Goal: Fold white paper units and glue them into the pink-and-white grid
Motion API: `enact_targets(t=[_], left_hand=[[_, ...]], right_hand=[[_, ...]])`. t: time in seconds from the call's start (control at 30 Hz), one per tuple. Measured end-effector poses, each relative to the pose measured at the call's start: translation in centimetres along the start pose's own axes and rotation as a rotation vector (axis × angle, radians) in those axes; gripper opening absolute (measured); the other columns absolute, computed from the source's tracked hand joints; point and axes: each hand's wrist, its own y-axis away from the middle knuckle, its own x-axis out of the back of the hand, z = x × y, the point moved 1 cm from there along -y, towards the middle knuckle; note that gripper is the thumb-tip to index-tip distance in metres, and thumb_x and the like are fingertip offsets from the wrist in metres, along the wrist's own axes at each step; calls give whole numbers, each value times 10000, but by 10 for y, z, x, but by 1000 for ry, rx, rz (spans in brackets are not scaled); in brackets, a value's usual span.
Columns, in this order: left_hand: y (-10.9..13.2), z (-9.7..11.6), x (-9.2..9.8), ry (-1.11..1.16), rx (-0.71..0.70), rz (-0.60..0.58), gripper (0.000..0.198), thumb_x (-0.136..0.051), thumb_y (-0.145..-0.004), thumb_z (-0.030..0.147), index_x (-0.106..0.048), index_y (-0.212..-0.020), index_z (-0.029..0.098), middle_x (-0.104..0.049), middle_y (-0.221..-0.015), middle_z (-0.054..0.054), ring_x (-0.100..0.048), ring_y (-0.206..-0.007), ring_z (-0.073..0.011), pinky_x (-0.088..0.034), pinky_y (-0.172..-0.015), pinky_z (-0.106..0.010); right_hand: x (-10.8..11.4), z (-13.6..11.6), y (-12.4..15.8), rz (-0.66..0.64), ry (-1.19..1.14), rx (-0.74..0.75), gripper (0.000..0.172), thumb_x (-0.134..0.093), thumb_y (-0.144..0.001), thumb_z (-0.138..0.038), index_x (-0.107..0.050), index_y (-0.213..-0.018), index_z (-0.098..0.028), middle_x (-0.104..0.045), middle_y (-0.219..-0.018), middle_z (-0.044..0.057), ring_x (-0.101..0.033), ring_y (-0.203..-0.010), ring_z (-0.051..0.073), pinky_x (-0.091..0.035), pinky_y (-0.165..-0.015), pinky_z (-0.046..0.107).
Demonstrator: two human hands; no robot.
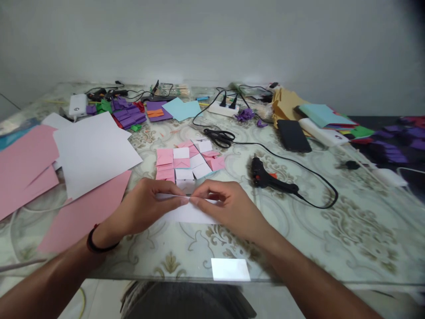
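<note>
A sheet of white paper (186, 215) lies on the table in front of me, its far edge lifted. My left hand (149, 204) pinches that edge between thumb and forefinger. Close beside it, my right hand (221, 199) pinches the same edge, and the two thumbs almost meet at the middle. Just beyond my hands are folded pink and white paper pieces (181, 158), laid close together. A small white paper piece (230, 270) rests near the table's front edge.
Large white sheets (94, 153) and pink sheets (89, 217) lie left. A black glue gun (270, 177) with a looping cord is on the right, near a phone (293, 135). A power strip (223, 109), purple folded papers (128, 115) and coloured paper stacks (327, 116) line the back.
</note>
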Motion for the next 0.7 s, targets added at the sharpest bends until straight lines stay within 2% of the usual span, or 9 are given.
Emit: enact_targets(t=[0.1,0.23,0.33,0.47,0.6,0.7], left_hand=[[2,2,5,68,5,33,258,-776,-884,440,-830,-811,198,-780,-758,-25,-648,-688,-157,-453,-589,-226],[3,5,17,207,96,83,265,-843,-820,441,-820,-796,179,-710,-644,-8,-560,-529,-113,-355,-459,-199],[1,6,23,244,107,136,229,-865,-799,403,-816,-772,181,-692,-626,3,-549,-515,-98,-354,-446,-181],[0,7,27,221,65,181,196,-841,-825,368,-812,-754,188,-660,-592,17,-519,-500,-86,-343,-432,-172],[1,4,24,155,45,170,214,-820,-845,403,-820,-794,195,-702,-629,5,-546,-519,-104,-355,-438,-185],[1,2,16,45,-7,118,221,-790,-874,424,-829,-826,213,-771,-734,-7,-631,-620,-136,-419,-504,-199]], right_hand=[[6,-2,-1,6,4,20,143,-728,-904,-278,-724,-786,-197,-716,-767,-4,-610,-718,149,-457,-667,282],[22,-5,-3,10,-14,64,157,-727,-904,-278,-701,-778,-189,-667,-733,-8,-554,-669,135,-435,-631,277],[35,-5,-5,39,-60,81,172,-742,-892,-294,-692,-774,-180,-640,-707,-8,-530,-639,129,-423,-606,275],[46,-1,-7,133,-104,117,164,-738,-886,-276,-671,-768,-183,-634,-701,-5,-568,-647,138,-446,-614,273],[41,-2,-8,243,-96,170,99,-698,-906,-251,-672,-827,-199,-651,-782,-3,-618,-726,149,-491,-690,279],[26,-4,-6,190,27,182,46,-704,-912,-244,-713,-911,-199,-717,-885,19,-649,-818,163,-503,-756,291]])
